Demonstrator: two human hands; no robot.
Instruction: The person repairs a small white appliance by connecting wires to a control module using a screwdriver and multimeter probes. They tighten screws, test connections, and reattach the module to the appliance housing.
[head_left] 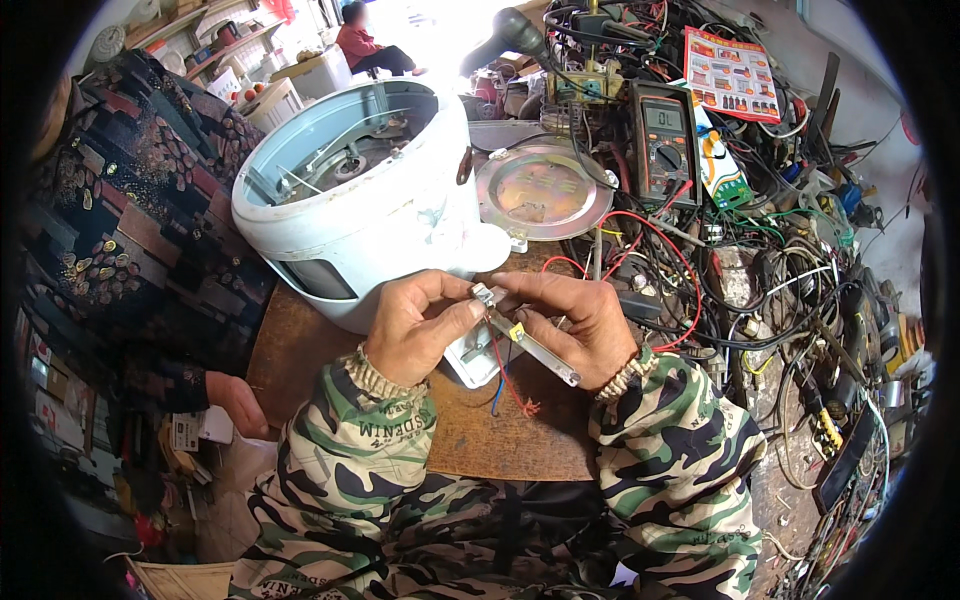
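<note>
My left hand (412, 330) pinches a small silver fitting at the top end of a narrow metal strip with a yellow label (543, 352). My right hand (585, 325) is closed on that same metal piece from the right side. Red and blue wires (508, 385) hang below it, beside a white plastic part (465, 360) under my fingers. Just beyond my hands stands a large white round appliance housing (410, 210) with its top open, showing metal fittings inside.
A round metal plate (545, 175), a multimeter (662, 150) with red leads and a dense tangle of cables and tools (790, 300) crowd the back and right of the wooden bench (480, 445). Another person (140, 220) stands at the left, hand (240, 405) low. Someone (360, 40) sits farther back.
</note>
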